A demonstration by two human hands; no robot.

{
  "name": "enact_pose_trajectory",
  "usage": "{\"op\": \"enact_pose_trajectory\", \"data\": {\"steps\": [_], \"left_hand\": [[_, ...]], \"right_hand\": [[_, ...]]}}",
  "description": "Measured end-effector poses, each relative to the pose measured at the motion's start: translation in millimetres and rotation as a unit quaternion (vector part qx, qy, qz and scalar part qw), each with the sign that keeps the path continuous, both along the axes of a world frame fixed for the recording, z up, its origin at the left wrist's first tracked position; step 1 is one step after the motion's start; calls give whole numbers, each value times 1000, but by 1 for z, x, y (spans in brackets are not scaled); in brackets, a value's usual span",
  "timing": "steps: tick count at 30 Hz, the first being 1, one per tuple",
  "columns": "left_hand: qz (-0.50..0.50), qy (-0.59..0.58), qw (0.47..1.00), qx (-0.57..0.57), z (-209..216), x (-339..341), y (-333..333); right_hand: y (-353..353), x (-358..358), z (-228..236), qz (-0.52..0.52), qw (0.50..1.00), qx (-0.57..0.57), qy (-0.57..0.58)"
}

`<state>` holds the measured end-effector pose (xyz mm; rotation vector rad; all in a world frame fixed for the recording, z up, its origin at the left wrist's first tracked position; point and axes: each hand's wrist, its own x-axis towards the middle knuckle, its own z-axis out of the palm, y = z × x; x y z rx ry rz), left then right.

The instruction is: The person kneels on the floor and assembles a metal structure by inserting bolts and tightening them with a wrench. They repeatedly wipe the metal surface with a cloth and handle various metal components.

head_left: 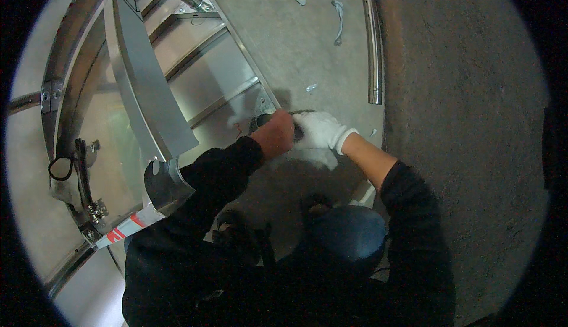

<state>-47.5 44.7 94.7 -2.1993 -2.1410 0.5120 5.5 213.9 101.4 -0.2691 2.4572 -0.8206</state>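
Observation:
My left hand [276,135] is bare and closed like a fist, near the lower corner of a ribbed metal panel [222,70]. Beside it, my right hand [320,131], in a white glove, curls its fingers in towards the left one. Something dark shows between the two hands, too shadowed to name, and what either hand grips is hidden. Just left of my left hand, a dark round opening or ring [264,119] sits by a riveted corner plate [262,100].
A bent metal sheet [133,70] rises at left, near a curved bracket [168,185] and red-and-white tape [127,227]. Tools [84,176] lie farther left. A metal rail [373,43] runs along a rough dark strip [461,120]; plastic scraps [338,22] litter the floor.

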Motion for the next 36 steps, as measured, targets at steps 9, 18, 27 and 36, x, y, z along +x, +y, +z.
{"op": "enact_pose_trajectory", "data": {"steps": [9,18,27,36], "left_hand": [[-32,-78,994,67,-10,-2,-2],[3,-13,992,126,-13,4,-11],[4,1,994,105,-19,5,-12],[33,-38,993,108,-25,6,-12]], "right_hand": [[-2,-3,-5,52,998,9,44],[-4,-2,-12,54,998,17,6],[-2,-1,-11,60,998,5,35],[-3,-2,-7,67,997,1,29]]}}
